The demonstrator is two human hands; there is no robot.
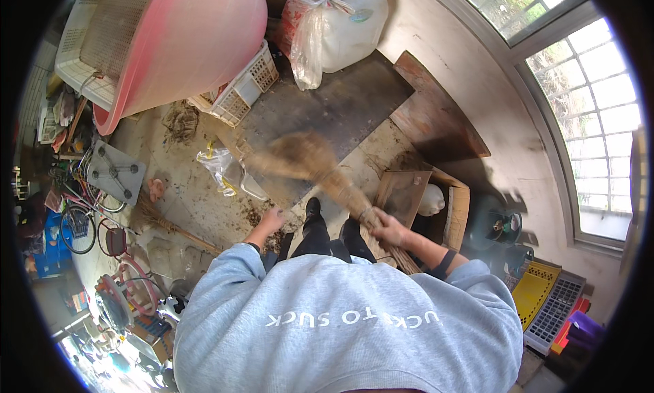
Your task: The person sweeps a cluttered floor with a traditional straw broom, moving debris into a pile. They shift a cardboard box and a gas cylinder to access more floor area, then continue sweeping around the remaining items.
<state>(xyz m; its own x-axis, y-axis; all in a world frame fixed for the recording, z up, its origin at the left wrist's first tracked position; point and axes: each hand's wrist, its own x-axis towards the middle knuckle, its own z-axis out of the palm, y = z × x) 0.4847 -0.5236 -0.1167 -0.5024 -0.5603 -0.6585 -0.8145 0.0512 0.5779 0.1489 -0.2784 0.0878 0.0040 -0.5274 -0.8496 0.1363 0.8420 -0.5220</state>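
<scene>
Straw-tan broom (337,185) at the middle of the view, slanting from 11 o'clock down to 4 o'clock. Smeared by motion at the head: a wide, shaggy, golden-brown blur, too soft for picking out single fibres. Narrowing toward 4 o'clock to a gathered neck, then to a stiff bundle of brown stalks running lengthwise past the right hand (388,231). Closed there, wrapped around the handle. Over at 8 o'clock, the left hand (274,219), partly bent at the fingers; cannot tell how far open, nor whether gripping anything. Just beyond, toward 10 o'clock, clear plastic (216,162) with yellow edging, next to a pale curved piece (255,188). Under the blurred head, toward 12 o'clock, a flat dark sheet (340,110) on the dirt-specked floor (197,219); cannot tell whether touched by the bristles. At 3 o'clock, an open cardboard box (458,219) with a rounded white object (431,201) inside. At 11 o'clock, a cream slatted crate (242,96) beside a large pink tub (197,45).
</scene>
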